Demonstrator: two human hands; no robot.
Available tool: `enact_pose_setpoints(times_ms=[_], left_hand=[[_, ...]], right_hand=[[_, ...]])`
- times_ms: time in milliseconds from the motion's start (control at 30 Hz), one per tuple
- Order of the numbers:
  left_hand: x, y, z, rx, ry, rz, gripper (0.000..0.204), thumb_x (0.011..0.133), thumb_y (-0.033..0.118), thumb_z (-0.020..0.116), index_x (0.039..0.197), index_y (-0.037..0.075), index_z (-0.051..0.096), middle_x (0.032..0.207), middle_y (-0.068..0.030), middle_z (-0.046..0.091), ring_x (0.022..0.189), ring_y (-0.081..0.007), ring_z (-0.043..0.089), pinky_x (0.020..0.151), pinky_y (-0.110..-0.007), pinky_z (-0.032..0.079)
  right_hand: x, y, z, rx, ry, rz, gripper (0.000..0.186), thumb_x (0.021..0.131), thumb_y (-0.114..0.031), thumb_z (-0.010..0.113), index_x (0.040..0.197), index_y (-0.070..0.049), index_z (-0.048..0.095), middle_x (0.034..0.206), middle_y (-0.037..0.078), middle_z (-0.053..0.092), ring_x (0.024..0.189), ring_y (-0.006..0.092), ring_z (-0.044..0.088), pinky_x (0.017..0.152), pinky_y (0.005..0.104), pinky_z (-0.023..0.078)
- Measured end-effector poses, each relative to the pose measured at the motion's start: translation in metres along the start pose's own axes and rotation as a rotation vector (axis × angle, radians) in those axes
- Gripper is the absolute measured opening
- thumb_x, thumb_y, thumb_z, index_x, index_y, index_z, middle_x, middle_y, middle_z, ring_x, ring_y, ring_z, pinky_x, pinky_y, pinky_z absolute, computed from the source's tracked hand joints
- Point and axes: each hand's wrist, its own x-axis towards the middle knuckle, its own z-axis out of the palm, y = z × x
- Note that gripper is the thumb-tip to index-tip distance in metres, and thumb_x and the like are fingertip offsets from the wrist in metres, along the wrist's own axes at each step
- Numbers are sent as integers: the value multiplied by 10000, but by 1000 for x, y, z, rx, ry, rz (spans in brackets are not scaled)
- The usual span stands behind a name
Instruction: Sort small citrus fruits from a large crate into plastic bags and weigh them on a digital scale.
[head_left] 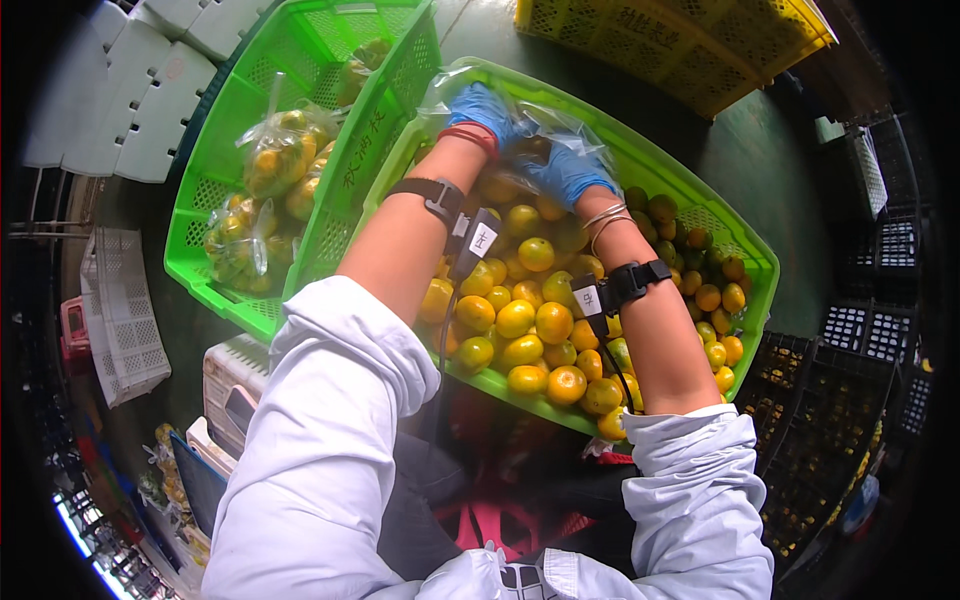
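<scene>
Both my hands wear blue gloves and are at the far end of a green crate (762, 262) of loose green-and-orange mandarins (554, 322). My left hand (484, 110) is closed on a clear plastic bag (585, 128) near the far rim. My right hand (570, 170) is closed on the same bag's nearer right side, just above the fruit. Glare and the crinkled film partly hide the fingertips. Something dark shows between the hands, blurred beneath the film.
At the left, a second green crate (183, 235) holds several knotted bags of mandarins (285, 150). A yellow crate (660, 45) stands beyond. Dark crates (825, 420) with fruit are at the right. A white basket (125, 310) lies at the far left. Cables run from my wrist straps.
</scene>
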Motion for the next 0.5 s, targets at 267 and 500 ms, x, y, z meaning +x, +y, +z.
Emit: enact_pose_setpoints(times_ms=[267, 500], left_hand=[[11, -28, 5, -98, -51, 59, 643, 812, 579, 412, 1134, 49, 581, 1178, -195, 543, 1076, -339, 519, 970, -388, 367], [-14, -18, 16, -107, -131, 37, 700, 799, 600, 432, 1097, -15, 583, 1170, -255, 519, 1101, -362, 498, 937, -388, 389]], right_hand=[[-2, -12, -8, 252, 3, 112, 693, 753, -606, 531, 1202, -78, 535, 1212, 178, 536, 1111, 303, 515, 938, 342, 386], [7, 11, -3, 288, -72, 224, 821, 764, -718, 395, 1220, -46, 515, 1195, 183, 545, 1099, 325, 519, 947, 361, 378]])
